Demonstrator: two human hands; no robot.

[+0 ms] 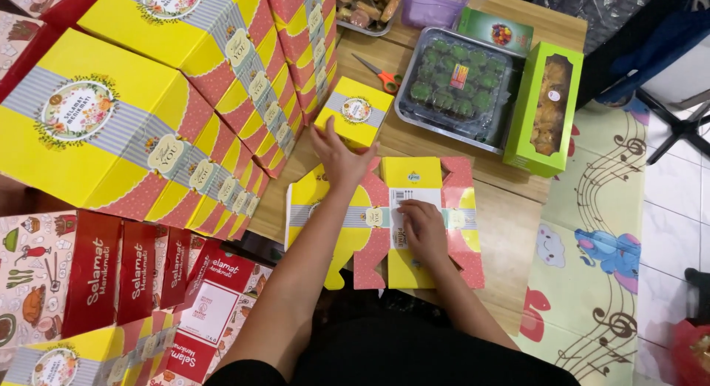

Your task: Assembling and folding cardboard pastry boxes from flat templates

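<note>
Red sleeves [140, 271]: at 8 o'clock, nearest the camera; flat glossy printed card, red and cream panels, fanned in an overlapping row.
Assembled boxes [111, 112]: at 10 o'clock; yellow gift boxes with coral dotted edges and grey striped bands, stacked in leaning rows, smooth coated card.
Left hand [336, 157]: centre, arm stretched toward 12 o'clock; fingers spread apart and flat, pressing the far edge of the flat box blank, fingertips just beside a small folded box.
Small folded box [356, 111]: at 12 o'clock; yellow cube, floral round label, standing on the wooden table [510, 223].
Flat box blank [392, 223]: centre, lying unfolded on the table; yellow and coral die-cut card with scalloped flaps and a white printed label.
Right hand [425, 231]: centre, just right of the left; fingers together and curled, pressing down on the blank's middle panel.
Step in hand: judged as creasing and holding the blank flat before its walls are raised; raising them would need both hands on the flaps.
Scissors [381, 77]: at 12 o'clock; orange handles, lying untouched.
Cake tray [458, 83]: at 1 o'clock; metal tray, clear lid, green cakes.
Green window box [543, 109]: at 2 o'clock; lime card, pastries showing.
</note>
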